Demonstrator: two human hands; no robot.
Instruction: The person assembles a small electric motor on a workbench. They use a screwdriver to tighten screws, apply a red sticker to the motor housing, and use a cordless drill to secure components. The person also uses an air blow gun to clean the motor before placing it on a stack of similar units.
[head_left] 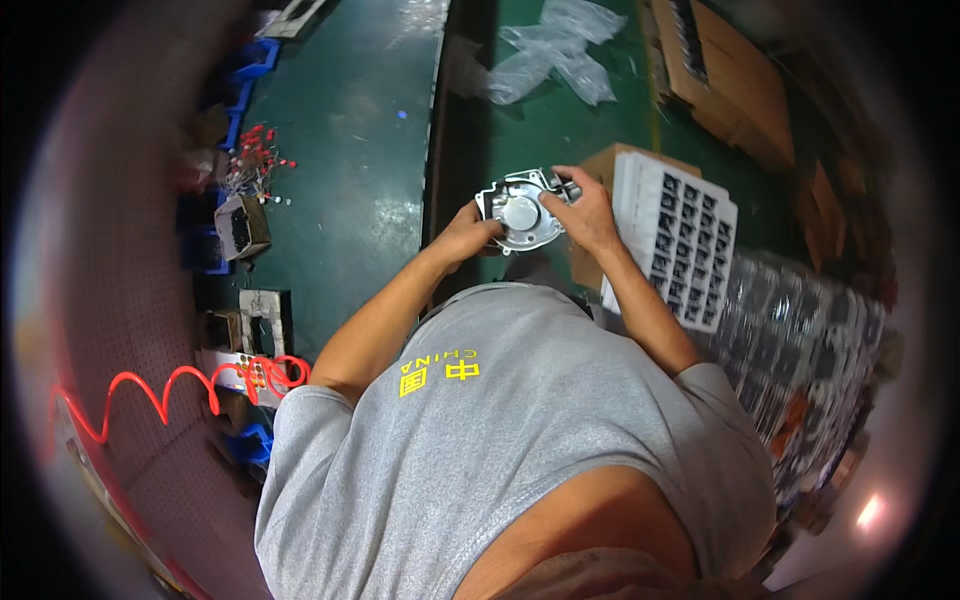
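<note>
A silver metal housing (519, 214) with a round raised cup in its middle is held in front of my body, its open side facing up. My left hand (468, 236) grips its left edge, with the thumb over the rim. On the opposite side my right hand (588, 212) is closed on the upper right edge, its thumb resting on the rim near a small grey part that I cannot make out fully. The undersides of the fingers are hidden by the housing.
Left of me runs a green workbench (340, 170) with red-and-white small pieces (258, 165), blue bins (258, 58) and a red coiled hose (185, 372). At right are a white tray (628, 200) of black parts on a cardboard box (594, 163), and plastic-wrapped stacks (790, 310). Clear plastic bags (555, 50) lie ahead.
</note>
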